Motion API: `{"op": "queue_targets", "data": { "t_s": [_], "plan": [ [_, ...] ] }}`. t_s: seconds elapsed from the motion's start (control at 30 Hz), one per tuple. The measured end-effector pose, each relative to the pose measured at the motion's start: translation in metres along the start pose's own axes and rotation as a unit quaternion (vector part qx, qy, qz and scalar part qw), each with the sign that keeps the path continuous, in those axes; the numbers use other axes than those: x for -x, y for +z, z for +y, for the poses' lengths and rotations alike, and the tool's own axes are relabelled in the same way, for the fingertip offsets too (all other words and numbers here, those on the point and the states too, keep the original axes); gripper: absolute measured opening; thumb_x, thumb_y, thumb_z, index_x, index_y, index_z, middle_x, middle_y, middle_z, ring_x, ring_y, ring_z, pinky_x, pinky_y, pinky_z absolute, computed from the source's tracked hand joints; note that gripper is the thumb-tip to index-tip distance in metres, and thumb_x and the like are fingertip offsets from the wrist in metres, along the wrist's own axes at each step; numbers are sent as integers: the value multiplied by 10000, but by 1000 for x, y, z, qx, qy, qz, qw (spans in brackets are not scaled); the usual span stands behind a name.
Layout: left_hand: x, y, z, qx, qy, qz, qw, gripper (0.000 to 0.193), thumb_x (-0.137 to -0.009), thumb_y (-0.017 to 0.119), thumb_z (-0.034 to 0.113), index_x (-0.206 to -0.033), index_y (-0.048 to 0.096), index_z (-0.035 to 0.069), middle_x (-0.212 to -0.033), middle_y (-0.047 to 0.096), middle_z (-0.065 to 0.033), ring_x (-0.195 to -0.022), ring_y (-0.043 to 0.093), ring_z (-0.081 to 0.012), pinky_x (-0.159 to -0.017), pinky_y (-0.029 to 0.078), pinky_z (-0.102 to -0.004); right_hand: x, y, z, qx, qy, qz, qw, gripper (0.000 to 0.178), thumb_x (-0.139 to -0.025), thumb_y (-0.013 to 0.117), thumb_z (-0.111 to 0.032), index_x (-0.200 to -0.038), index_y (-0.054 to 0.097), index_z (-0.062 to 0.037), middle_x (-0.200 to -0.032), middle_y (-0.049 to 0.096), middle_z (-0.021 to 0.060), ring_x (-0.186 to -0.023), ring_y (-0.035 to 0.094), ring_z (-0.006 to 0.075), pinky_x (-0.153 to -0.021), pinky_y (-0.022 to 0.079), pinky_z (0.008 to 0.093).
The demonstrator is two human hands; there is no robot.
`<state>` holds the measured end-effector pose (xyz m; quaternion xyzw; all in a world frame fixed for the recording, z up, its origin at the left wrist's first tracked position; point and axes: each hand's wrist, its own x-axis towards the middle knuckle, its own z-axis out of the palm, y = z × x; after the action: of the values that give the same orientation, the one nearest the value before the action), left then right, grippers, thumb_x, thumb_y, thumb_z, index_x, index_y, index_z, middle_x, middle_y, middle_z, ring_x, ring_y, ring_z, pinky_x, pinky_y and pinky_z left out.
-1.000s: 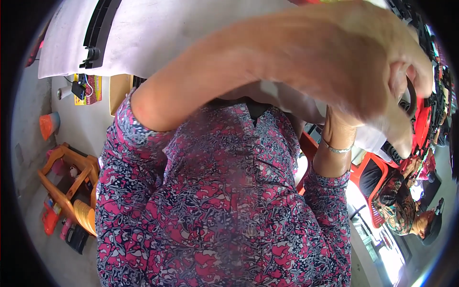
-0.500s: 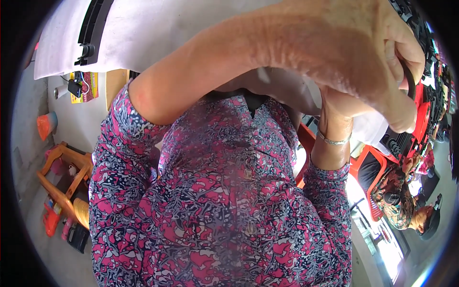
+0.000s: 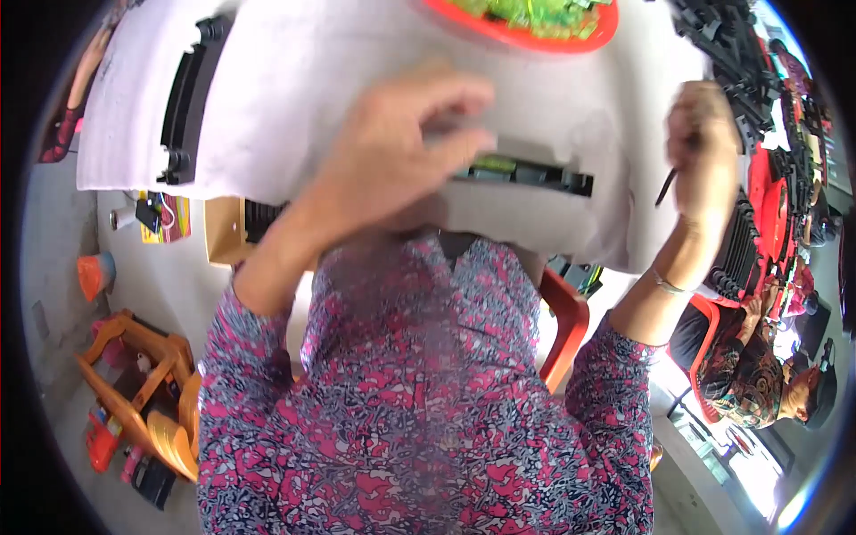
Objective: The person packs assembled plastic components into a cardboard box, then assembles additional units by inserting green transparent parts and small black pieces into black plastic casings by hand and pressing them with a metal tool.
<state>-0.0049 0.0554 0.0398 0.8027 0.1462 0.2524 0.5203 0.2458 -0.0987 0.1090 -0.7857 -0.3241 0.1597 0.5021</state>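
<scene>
My left hand [image 3: 406, 147] is over the middle of the white-covered table, blurred, thumb and fingers curved apart with nothing seen between them. Just beside its thumb lies a long black plastic strip [image 3: 557, 176] with yellow-green parts in its channel. My right hand [image 3: 704, 152] is at the table's right side, closed on a thin dark rod [image 3: 664, 187] whose end sticks out below the fist. Motion blur hides what kind of tool the rod is. A second black plastic strip [image 3: 189, 107] lies on the table at the left.
A red dish [image 3: 499, 36] of yellow-green pieces stands at the far side. Black plastic parts [image 3: 727, 53] are heaped at the far right, near red containers [image 3: 774, 209]. Another person [image 3: 758, 374] sits at the right. A wooden chair [image 3: 134, 383] stands at the lower left.
My hands were together, raised close at the upper right, left arm crossing over. Now they are apart: the left has drawn back to the table's middle, the right lies farther right.
</scene>
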Motion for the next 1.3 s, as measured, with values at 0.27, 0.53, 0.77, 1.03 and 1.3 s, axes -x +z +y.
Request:
{"op": "queue_targets", "data": {
  "t_s": [0.27,0.53,0.77,1.03,1.3],
  "plan": [
    [25,28,4,-203,104,-6,974,371,-698,792,84,-1046,665,60,-913,607,-89,-862,613,-296,-752,475,-409,-4,16,58,322,-33,-122,938,211,-899,533,-131,-1008,636,19,-864,675,220,-865,647,419,-792,512,451],
    [24,33,-4,-245,137,30,959,362,-664,818,144,-995,677,112,-846,575,-36,-747,595,-250,-647,457,-388,-55,45,51,112,-136,-29,984,238,-896,576,-73,-1118,608,3,-944,717,145,-853,692,244,-787,541,365],
    [23,34,-6,-250,138,20,958,354,-688,812,176,-1006,667,120,-867,564,-36,-769,594,-245,-663,458,-392,-135,78,50,165,-146,70,973,184,-875,716,-171,-976,699,-18,-878,744,125,-799,723,227,-770,557,344],
    [26,35,-7,-253,134,21,958,360,-695,812,189,-1021,670,131,-878,564,-35,-784,596,-242,-678,462,-394,-154,97,55,261,-71,98,958,221,-801,768,-236,-934,739,-61,-851,747,113,-819,725,284,-797,555,383],
    [26,32,-5,-244,135,4,960,359,-733,802,167,-1059,669,95,-907,580,-67,-820,604,-264,-710,479,-389,-114,77,47,75,-84,64,992,72,-787,703,-87,-857,710,-71,-739,715,34,-652,687,129,-673,556,303]
  ]
}}
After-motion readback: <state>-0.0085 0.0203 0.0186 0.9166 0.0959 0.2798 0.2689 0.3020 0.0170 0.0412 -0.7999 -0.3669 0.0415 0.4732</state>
